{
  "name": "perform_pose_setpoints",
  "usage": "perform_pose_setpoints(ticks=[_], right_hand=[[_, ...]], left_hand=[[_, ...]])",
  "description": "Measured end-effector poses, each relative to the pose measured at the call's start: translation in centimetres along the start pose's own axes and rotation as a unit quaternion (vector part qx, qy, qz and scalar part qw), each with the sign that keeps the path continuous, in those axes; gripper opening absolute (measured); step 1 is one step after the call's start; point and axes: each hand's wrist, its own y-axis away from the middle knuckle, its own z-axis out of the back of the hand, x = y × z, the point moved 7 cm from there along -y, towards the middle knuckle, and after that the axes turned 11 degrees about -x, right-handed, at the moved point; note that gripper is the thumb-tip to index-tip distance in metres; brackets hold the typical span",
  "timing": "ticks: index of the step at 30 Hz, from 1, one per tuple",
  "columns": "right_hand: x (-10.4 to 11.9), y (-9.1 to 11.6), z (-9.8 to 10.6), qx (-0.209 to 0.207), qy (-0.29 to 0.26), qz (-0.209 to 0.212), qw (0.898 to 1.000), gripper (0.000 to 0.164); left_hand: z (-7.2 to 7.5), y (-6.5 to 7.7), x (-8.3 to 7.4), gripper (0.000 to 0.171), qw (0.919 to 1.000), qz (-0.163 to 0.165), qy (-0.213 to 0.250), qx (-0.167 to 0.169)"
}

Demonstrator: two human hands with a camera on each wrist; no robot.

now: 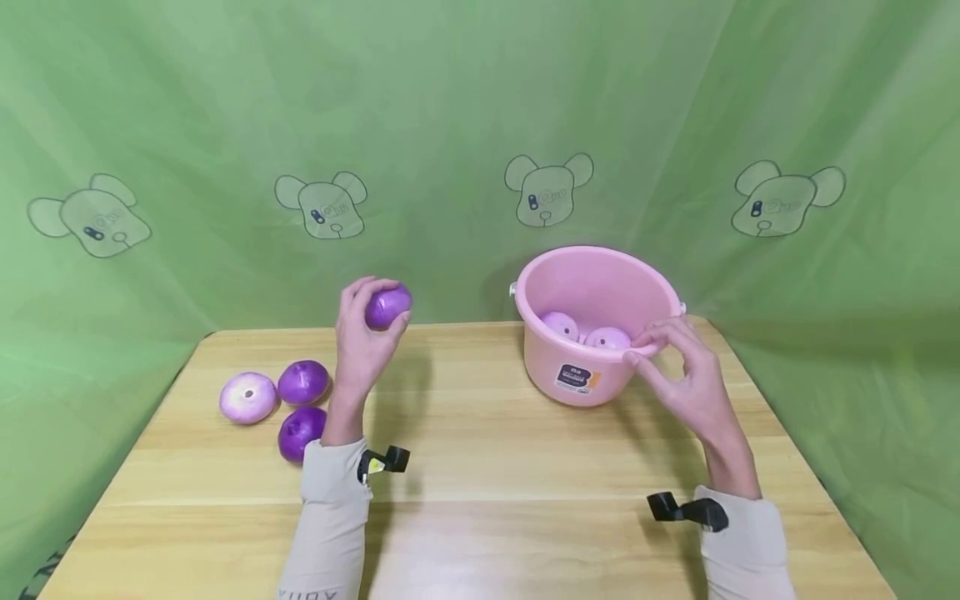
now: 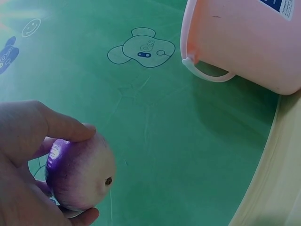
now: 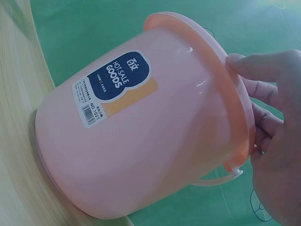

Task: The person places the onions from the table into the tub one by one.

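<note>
My left hand [image 1: 363, 337] grips a purple onion [image 1: 388, 307] above the table, with fingers over its top and the thumb beneath. Seen in the left wrist view, this onion [image 2: 84, 172] is shiny purple, fading to a pale end with a small dark spot. At the right, my right hand [image 1: 690, 379] pinches the rim of a pink bucket [image 1: 540, 358]. Two pale-ended onions [image 1: 607, 338] show inside the bucket; its remaining inside is partly hidden. The right wrist view shows the bucket's labelled side [image 3: 141, 155] and the thumb pressed on its rim.
To the left, three more onions lie together on the wooden table [image 1: 480, 450]: one pale end up [image 1: 248, 397], two dark purple [image 1: 303, 382]. The left forearm partly covers the nearest. A green curtain [image 1: 450, 125] with printed bear heads hangs behind and at both sides.
</note>
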Motion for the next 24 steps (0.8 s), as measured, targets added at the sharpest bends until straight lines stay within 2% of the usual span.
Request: perform_pose_setpoints(ticks=[9,24], right_hand=[[0.9,-1.0,0.0,-0.006,0.003,0.016,1.0,0.024],[0.0,-0.1,0.0,0.001,0.005,-0.021,1.0,0.024]], left_hand=[[-0.2,-0.5,-0.5,0.046,0.9999,-0.014,0.008,-0.001],[-0.7,0.2,-0.6,0.047,0.9997,0.002,0.019,0.017]])
